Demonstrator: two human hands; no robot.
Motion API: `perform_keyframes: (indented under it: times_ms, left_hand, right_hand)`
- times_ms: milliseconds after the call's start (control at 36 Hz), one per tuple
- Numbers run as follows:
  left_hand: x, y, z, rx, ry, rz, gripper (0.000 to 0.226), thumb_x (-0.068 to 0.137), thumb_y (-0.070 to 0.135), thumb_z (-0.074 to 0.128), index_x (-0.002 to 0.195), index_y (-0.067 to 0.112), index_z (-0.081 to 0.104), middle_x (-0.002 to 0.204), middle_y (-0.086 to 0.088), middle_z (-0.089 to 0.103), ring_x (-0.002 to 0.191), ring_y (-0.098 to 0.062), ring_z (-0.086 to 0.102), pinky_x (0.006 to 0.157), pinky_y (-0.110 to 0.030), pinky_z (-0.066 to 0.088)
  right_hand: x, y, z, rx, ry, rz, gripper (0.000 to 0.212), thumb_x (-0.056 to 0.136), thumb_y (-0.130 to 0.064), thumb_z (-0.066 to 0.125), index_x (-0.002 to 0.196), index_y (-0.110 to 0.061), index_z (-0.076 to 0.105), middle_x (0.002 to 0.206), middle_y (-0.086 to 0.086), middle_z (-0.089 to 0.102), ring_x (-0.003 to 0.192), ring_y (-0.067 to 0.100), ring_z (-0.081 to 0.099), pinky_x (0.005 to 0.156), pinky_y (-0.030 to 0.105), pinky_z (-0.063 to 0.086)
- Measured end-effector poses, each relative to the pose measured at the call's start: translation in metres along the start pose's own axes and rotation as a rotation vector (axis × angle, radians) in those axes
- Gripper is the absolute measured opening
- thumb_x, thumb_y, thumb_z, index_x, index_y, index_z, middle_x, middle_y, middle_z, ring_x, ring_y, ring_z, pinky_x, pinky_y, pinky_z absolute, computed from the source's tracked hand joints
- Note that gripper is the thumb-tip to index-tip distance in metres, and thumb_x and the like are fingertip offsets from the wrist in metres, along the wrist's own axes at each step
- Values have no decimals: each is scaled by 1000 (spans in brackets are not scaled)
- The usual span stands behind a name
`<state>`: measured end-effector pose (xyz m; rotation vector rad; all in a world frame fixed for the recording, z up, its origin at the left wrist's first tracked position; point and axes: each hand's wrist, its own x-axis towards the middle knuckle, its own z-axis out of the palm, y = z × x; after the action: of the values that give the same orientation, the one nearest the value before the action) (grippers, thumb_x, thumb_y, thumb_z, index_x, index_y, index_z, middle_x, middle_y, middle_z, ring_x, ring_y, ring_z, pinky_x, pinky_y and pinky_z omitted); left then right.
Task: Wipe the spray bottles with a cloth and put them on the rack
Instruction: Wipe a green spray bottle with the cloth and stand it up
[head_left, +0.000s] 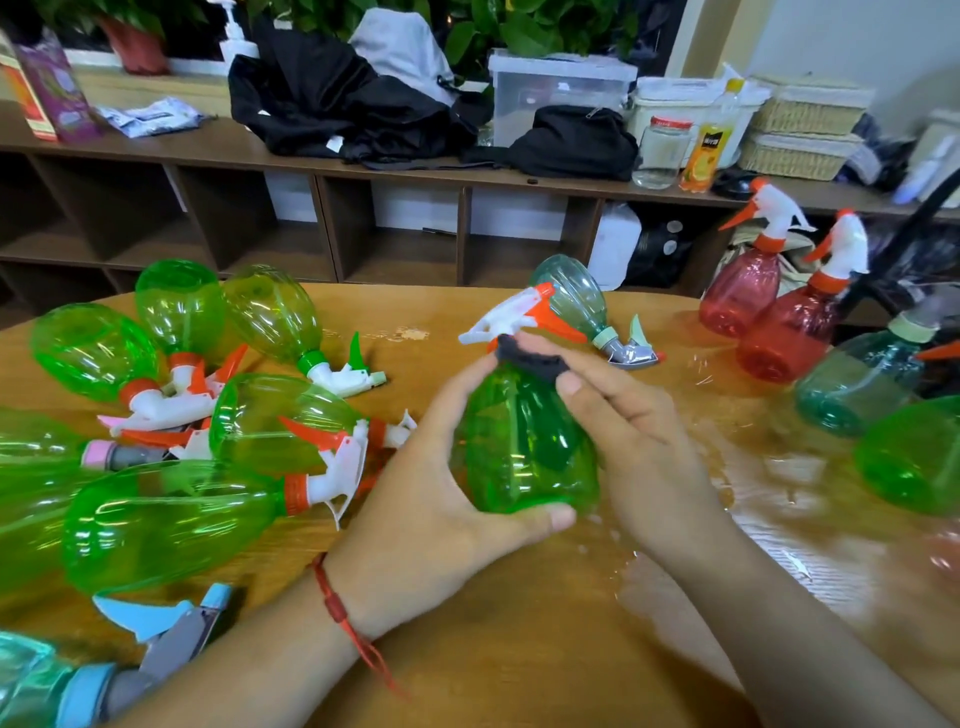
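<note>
Here, left hand (447, 499) grips a green spray bottle (524, 447), right hand (623, 415) pinches a dark cloth (530, 358) at its neck — slick plastic, wet-looking table (519, 623), and it could slip.

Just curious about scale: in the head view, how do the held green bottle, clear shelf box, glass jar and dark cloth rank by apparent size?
1. green bottle, nearest the camera.
2. clear box, far off.
3. glass jar and dark cloth look alike; the cloth is partly hidden.
</note>
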<state>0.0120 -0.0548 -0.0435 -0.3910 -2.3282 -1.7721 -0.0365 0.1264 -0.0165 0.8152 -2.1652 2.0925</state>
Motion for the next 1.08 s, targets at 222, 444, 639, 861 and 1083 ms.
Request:
perform_keyframes:
  times_ms: [222,444,639,861,1083]
  left_hand:
    - [7,1,-1,102,-103,22,111,69,46,96,159,49,31,153,26,54,143,2,50,119,-24,41]
    - [4,6,2,291,-3,1,117,67,33,100,157,52,27,131,35,60,121,18,55,94,1,39]
    - [10,0,-13,84,106,-61,109,67,33,103,157,41,42,144,30,60,136,8,54,114,-18,43]
    - [16,-11,-24,-73,134,-100,104,63,42,96,155,30,48,144,7,67,135,-14,62,118,-51,45]
    - [3,-6,-9,58,9,-25,107,71,30,101,158,36,39,152,21,55,144,-6,51,120,-40,44]
  right_hand:
    - [0,6,-8,125,32,60,34,108,-3,49,136,-4,68,139,2,70,138,19,59,111,34,49]
    - [-4,13,2,-120,10,-7,34,107,-7,52,136,-10,69,144,-7,67,142,9,54,123,38,40]
    - [-11,6,8,-303,-20,-213,34,106,-4,52,136,-6,68,148,0,63,148,18,49,124,48,38]
    - [-18,3,6,-441,-134,-395,35,102,0,52,132,-3,69,146,6,63,150,25,46,123,48,38]
    - [-6,6,-1,-192,-27,-136,34,108,-7,49,136,-9,68,145,-3,66,145,16,52,123,43,40]
